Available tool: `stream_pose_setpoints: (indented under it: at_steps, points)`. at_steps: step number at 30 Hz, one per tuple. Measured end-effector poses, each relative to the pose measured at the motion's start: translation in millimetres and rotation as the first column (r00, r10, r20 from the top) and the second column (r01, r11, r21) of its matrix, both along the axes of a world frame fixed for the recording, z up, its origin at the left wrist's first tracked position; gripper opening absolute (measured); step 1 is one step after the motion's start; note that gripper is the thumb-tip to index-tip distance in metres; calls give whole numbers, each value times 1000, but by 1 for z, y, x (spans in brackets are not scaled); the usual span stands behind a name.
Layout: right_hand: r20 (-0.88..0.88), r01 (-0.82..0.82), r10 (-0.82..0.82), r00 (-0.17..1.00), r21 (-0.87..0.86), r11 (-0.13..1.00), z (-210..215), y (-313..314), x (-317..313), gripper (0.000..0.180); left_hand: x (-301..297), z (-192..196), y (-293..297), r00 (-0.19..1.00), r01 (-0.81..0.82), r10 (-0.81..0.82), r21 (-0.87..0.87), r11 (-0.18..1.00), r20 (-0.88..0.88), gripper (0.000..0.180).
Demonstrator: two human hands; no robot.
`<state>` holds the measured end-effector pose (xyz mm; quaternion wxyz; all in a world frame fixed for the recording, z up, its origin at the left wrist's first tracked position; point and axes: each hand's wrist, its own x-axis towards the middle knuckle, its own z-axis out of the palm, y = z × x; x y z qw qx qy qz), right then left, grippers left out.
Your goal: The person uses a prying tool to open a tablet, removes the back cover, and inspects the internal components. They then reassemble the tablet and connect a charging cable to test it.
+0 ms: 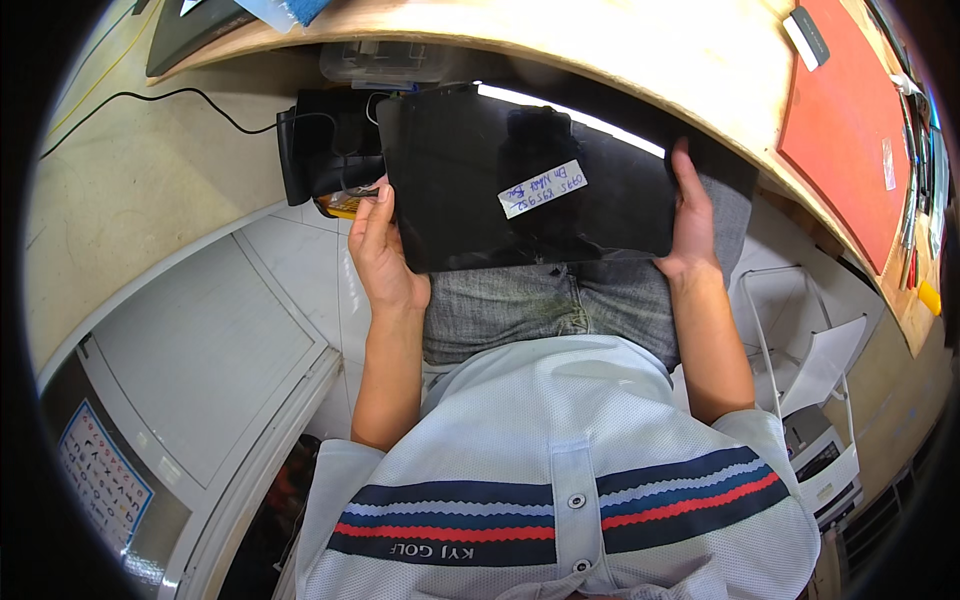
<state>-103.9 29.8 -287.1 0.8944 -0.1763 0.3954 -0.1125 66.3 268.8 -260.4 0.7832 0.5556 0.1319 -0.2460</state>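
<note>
Over my lap is a black tablet (450, 180) with a glossy dark screen, its face turned up toward me. A white handwritten label (543, 190) is stuck slantwise near its middle, and a bright reflection runs along its far edge. My right hand (692, 215) grips the right edge, thumb along the side and the other fingers hidden beneath. At the left edge, my left hand (385, 250) is closed, its thumb pressed near the end of a thin black cable (348, 188). Whether that cable is plugged into the tablet cannot be made out.
A wooden desk (640, 45) curves across the far side, with a red mat (845, 130) and several tools at its right. Beneath it sit a clear plastic box (385, 62) and a black object (310, 150). A white-framed rack (815, 360) stands at right.
</note>
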Motion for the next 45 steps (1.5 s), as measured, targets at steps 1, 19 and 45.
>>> stream_pose_setpoints:
  at_steps: [1, 19, 45]
  points:
    - [-59, 2, -4, 998, -40, 999, 2, 1, 2, 53, 0, 0, 0, 1000, -5, 5, 8, 1000, 9, 23]
    - [-269, -173, 85, 959, -326, 929, 5, 9, 11, 55, 2, -6, 6, 1000, -9, 9, -2, 1000, 22, 30]
    - [-357, -119, -16, 934, -354, 928, -4, 11, 4, 47, -3, -13, -1, 982, -178, 180, 28, 984, -64, 40]
